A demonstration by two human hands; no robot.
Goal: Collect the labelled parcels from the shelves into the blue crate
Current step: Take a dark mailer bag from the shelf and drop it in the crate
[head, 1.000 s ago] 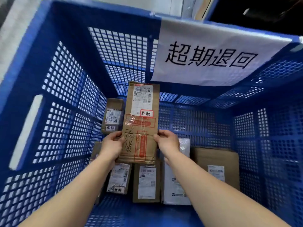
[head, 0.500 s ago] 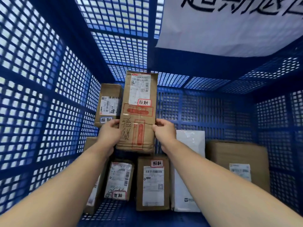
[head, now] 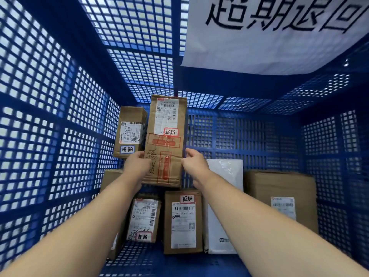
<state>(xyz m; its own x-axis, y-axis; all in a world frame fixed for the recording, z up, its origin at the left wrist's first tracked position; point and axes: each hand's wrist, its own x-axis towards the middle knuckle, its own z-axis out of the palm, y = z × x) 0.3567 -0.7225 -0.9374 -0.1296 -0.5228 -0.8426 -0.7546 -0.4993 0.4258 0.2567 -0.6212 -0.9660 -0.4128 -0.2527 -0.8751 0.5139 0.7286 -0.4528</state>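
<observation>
Cardboard parcel (head: 166, 140) gripped inside perforated blue crate (head: 50, 120).

We see a blue plastic lattice crate (head: 60, 136). On its floor brown cardboard parcels (head: 182, 222) flank a white plastic mailer (head: 221, 206). One large brown carton (head: 279, 194) sits near the right wall.

- A parcel depot or courier sorting point, by what shows; the view lies wholly inside a big blue crate (head: 60, 136) with perforated grid walls
- A white paper sign (head: 269, 43) with large black Chinese characters hangs on the far wall, as a bin marker would
- Brown cardboard parcels (head: 182, 222) and a white poly mailer (head: 221, 206) lie at the bottom, each with a printed barcode shipping label
- Small red- or blue-bordered stickers (head: 170, 132) with handwritten characters mark several parcels
</observation>
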